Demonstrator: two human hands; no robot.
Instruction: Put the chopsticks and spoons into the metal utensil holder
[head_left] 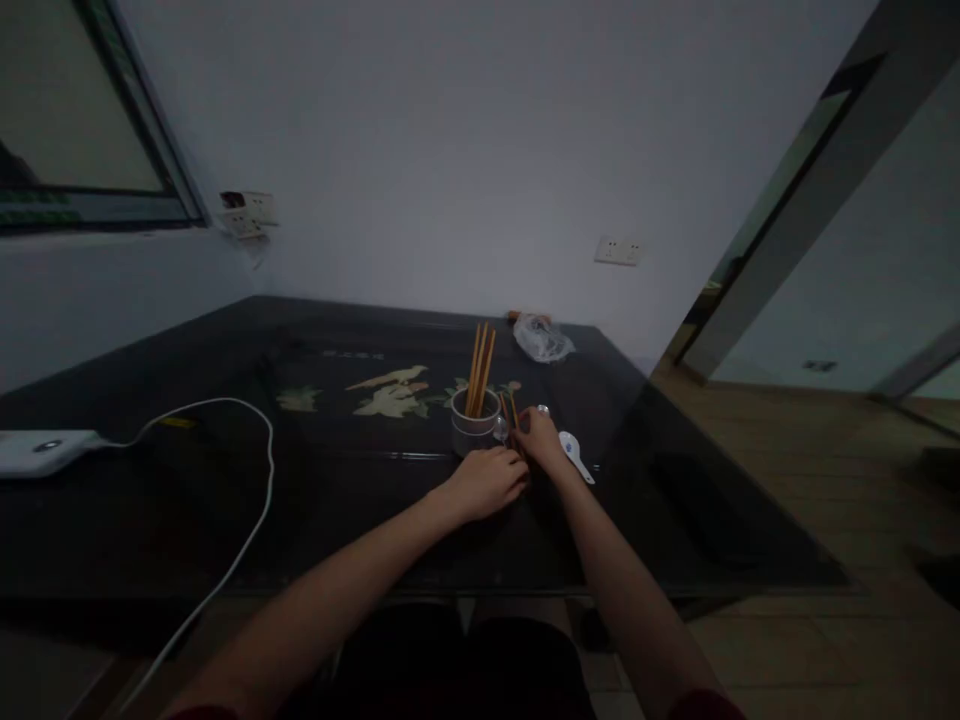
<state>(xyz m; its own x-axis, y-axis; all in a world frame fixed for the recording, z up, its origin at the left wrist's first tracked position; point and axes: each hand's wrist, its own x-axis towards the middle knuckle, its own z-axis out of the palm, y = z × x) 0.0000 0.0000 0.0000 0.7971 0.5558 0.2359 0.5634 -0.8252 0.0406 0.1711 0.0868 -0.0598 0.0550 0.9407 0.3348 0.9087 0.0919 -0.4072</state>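
Just right of a glass mug (471, 428), my two hands meet over some chopsticks (507, 408) on the dark table. The mug stands upright with several chopsticks (482, 372) in it. My left hand (491, 482) has its fingers curled round the near ends of the loose chopsticks. Farther forward, my right hand (537, 436) pinches them higher up, next to the mug's handle. How many chopsticks lie under my fingers is hidden. A white spoon (573, 455) with a blue mark rests beside my right hand, and a small shiny piece partly shows behind my fingers.
By the wall lies a crumpled clear plastic bag (541, 338). On the left, a white power strip (45, 452) trails a white cable (271, 450) over the front edge. A dark flat object (701, 505) lies at the right of the table (360, 540).
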